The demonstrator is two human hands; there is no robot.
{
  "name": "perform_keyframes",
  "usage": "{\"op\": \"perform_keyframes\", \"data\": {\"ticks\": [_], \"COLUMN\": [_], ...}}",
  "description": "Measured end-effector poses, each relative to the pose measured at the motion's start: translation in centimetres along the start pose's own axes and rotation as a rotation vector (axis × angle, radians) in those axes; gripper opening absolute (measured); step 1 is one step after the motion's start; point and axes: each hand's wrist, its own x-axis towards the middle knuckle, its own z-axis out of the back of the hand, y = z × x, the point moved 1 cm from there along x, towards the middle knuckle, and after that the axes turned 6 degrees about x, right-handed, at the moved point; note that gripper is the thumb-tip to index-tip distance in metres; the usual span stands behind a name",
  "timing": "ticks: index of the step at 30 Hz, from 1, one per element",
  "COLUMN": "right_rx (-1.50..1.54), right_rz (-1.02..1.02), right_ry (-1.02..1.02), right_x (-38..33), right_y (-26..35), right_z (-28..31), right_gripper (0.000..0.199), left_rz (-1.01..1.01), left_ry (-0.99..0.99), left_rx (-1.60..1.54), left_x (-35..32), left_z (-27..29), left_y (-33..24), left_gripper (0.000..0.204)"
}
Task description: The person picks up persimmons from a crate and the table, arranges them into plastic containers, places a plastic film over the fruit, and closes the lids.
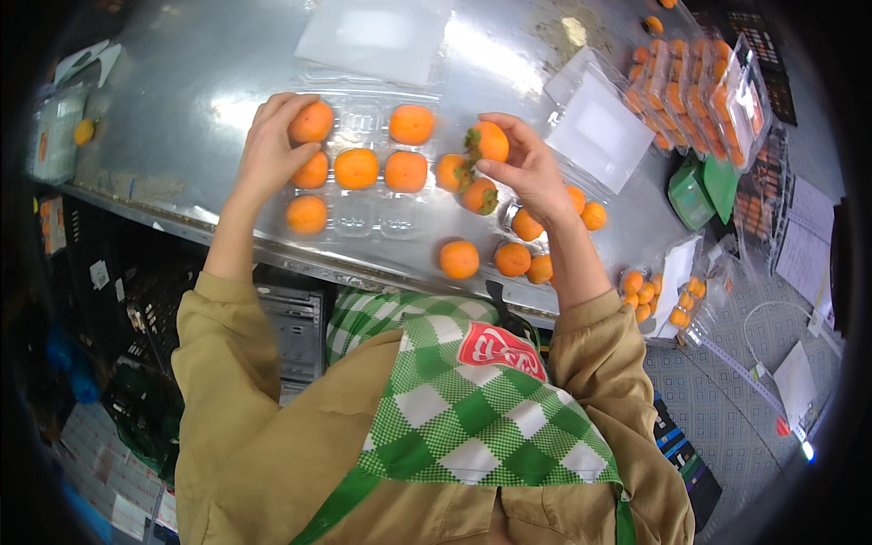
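Observation:
My left hand (pixel 267 150) curls round an orange persimmon (pixel 312 123) at the far left corner of a transparent plastic tray (pixel 355 218). Its thumb lies over a second persimmon (pixel 311 170) just nearer. Several more persimmons sit in the tray, among them one in the middle (pixel 355 169); some hollows hold no fruit. To the tray's right, my right hand (pixel 530 173) pinches a persimmon with a green calyx (pixel 491 143) between thumb and fingers. Two calyx-bearing persimmons lie right below it, one of them tilted (pixel 480 195). Other loose persimmons (pixel 512 260) lie around my right wrist.
Stacked transparent packs of persimmons (pixel 695 91) stand at the far right, with white sheets (pixel 599 136) nearer. A green container (pixel 692 195) and bagged fruit (pixel 668 295) are at the right. Another white sheet (pixel 374 36) lies beyond the tray. The metal table's front edge (pixel 327 274) runs before me.

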Motion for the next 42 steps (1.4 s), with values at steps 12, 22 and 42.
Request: {"op": "perform_keyframes", "data": {"ticks": [12, 22, 42], "right_rx": [0.609, -0.267, -1.102], "right_rz": [-0.157, 0.317, 0.212], "right_ry": [0.226, 0.063, -0.022], "right_x": [-0.3, 0.6, 6.4], "right_y": [2.2, 2.0, 0.1], "right_z": [-5.0, -6.8, -7.1], "right_gripper": [0.05, 0.059, 0.048], "left_rz": [-0.058, -0.002, 0.129], "left_ry": [-0.008, 0.002, -0.189], "left_rx": [0.046, -0.26, -0.286], "left_x": [0.0, -1.5, -3.1], "left_z": [0.0, 0.0, -0.6], "left_y": [-0.4, -4.0, -6.7], "left_gripper": [0.056, 0.053, 0.053]}}
